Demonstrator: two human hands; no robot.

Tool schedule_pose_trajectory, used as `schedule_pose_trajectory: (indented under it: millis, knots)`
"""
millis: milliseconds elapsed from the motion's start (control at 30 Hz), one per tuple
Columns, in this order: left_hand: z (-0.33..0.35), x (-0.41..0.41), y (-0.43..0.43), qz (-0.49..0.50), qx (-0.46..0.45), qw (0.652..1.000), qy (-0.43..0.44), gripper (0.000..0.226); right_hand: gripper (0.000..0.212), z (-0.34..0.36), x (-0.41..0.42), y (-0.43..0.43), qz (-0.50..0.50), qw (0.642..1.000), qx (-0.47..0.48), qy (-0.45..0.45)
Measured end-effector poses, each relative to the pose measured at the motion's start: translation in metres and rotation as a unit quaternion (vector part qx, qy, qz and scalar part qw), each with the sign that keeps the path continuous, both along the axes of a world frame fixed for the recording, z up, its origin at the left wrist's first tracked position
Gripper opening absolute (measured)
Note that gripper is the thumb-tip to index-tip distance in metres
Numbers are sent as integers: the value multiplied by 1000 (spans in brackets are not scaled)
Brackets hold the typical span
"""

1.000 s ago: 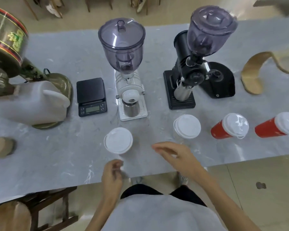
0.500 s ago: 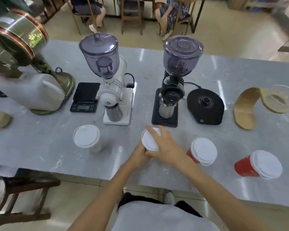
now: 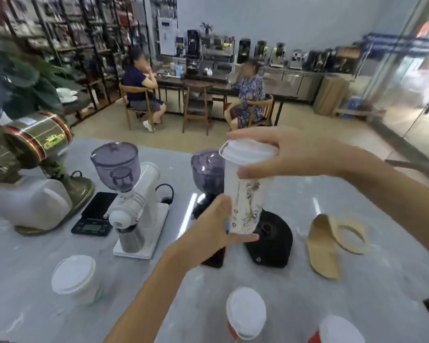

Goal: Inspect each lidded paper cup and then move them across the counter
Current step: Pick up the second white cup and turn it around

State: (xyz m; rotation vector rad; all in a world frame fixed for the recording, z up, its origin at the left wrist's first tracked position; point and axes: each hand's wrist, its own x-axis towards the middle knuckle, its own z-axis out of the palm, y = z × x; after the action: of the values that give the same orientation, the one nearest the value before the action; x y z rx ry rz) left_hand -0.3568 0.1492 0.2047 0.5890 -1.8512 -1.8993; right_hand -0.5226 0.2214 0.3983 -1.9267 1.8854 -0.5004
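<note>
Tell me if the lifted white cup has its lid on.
Lid on: the white cup is upright, the lid seated under the right hand.

The grey counter (image 3: 357,280) carries a white cup (image 3: 74,278), two seemingly red cups (image 3: 245,315), grinders, a scale.

My left hand (image 3: 214,232) cups from below, fingers curled; my right hand (image 3: 290,154) clamps from above, forearm extended.

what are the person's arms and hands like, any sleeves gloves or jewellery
Both forearms are bare as far as the frame shows, with no sleeve edge in view. The left hand and right hand wear no gloves, and no rings, watch or bracelet show. Motion blur hides finer marks.
</note>
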Motion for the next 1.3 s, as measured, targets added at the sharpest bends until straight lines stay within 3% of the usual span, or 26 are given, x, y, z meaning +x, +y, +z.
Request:
schedule_pose_trajectory:
  millis: [67, 167, 233, 300, 400, 633, 800, 933, 1033, 1133, 1200, 1300]
  knots:
    - [53, -23, 0, 0, 27, 997, 78, 104, 71, 55, -19, 2, 2, 1000, -26, -7]
    - [133, -66, 3, -127, 255, 931, 229, 70, 60, 122, -47, 8, -22, 995, -97, -7]
    - [173, -90, -1, -184, 362, 876, 262, 63, 55, 157, -63, 11, -38, 988, -148, -2]
    - [204, -109, -1, -206, 366, 862, 285, 63, 52, 180, -75, 15, -57, 981, -188, -2]
    - [230, -129, -1, -209, 343, 867, 296, 60, 49, 191, -93, 21, -77, 970, -232, -1]
    - [229, -154, 8, -228, 354, 860, 289, 59, 30, 175, -119, 35, -88, 962, -259, -14]
    - [217, -172, 5, -235, 387, 844, 288, 55, 41, 173, -125, 41, -94, 965, -246, -10]
    - [212, -183, 16, -138, 364, 852, 351, 48, 39, 170, -124, 43, -83, 967, -233, -57]
    - [214, -192, 29, -8, 235, 890, 391, 53, 51, 166, -117, 39, -115, 955, -268, -58]
    - [215, -202, 38, 123, 111, 895, 413, 56, 70, 157, -113, 29, -167, 934, -313, -27]
    - [216, -206, 39, 141, 86, 891, 423, 54, 65, 153, -112, 24, -173, 917, -358, -6]
    - [214, -204, 31, 79, 153, 882, 440, 56, 51, 159, -115, 25, -160, 909, -384, -34]
